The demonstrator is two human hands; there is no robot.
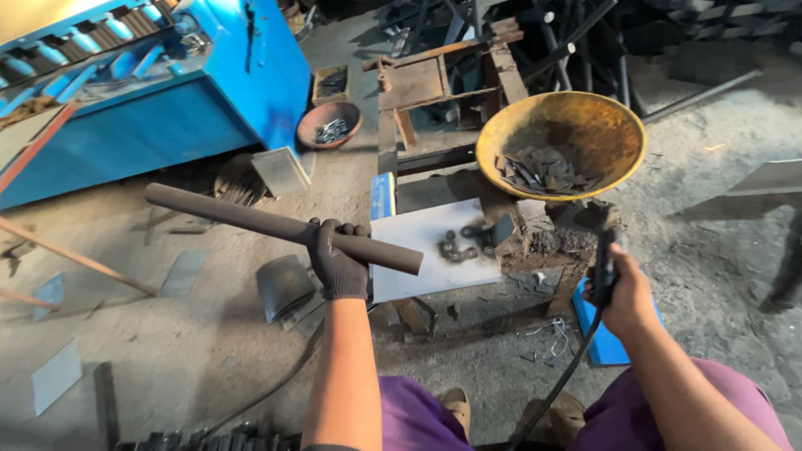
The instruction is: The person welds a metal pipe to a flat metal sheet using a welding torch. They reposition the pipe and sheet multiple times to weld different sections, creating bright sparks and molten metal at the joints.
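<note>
A dark pipe (284,227) is gripped near its right end by the gloved left hand (337,260), the fingers wrapped fully around it; the pipe is held nearly level in the air, its long end running up and to the left, over the dusty floor (167,334). A black tool (605,260) with a cable (555,388) trailing down towards the near edge is clasped in the bare right hand (622,294), fingers closed about its handle. Between the hands, a white plate (422,250) is seen on a low stand, with small dark rings (461,242) lying on it. A yellow bowl (614,138) of dark metal scraps (547,171) is set just beyond the right hand. A blue machine (167,117) stands far left, with a brown dish (328,125) beside it.
</note>
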